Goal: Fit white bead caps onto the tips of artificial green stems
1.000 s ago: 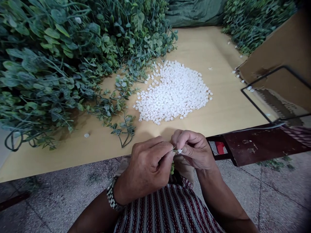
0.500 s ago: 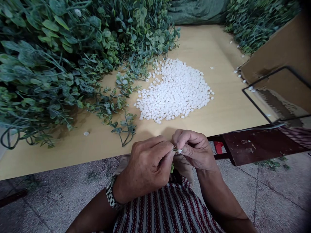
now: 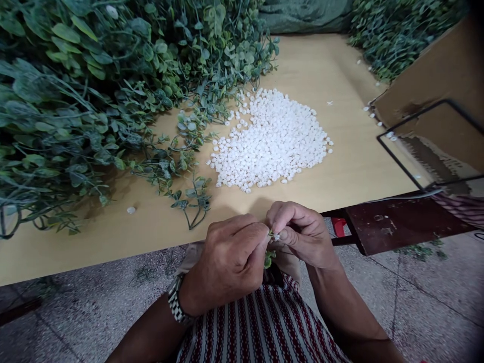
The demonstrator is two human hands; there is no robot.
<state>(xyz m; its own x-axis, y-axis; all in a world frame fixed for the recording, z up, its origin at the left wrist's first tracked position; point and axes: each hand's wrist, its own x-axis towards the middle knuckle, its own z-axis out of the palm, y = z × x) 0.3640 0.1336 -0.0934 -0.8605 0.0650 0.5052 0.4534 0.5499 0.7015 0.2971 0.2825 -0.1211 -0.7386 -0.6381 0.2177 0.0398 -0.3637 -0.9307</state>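
My left hand is closed, its thumb and forefinger pinching a thin green stem of artificial foliage. Below the fingers some small green leaves hang from it. My right hand pinches a small white bead-like piece against the stem's tip. The fingertips of both hands nearly meet just off the table's front edge, and they hide part of the stem. Beyond them a pile of small white round pieces lies on the table. A leafy sprig rests left of the pile.
Dense artificial greenery covers the table's left side, with more foliage at the far right. A torn cardboard box and a black wire frame stand on the right. A dark red bench is beside the wooden table.
The hands keep their pinch with only slight finger movement. More of the green leaves shows beneath them. The view has shifted slightly.
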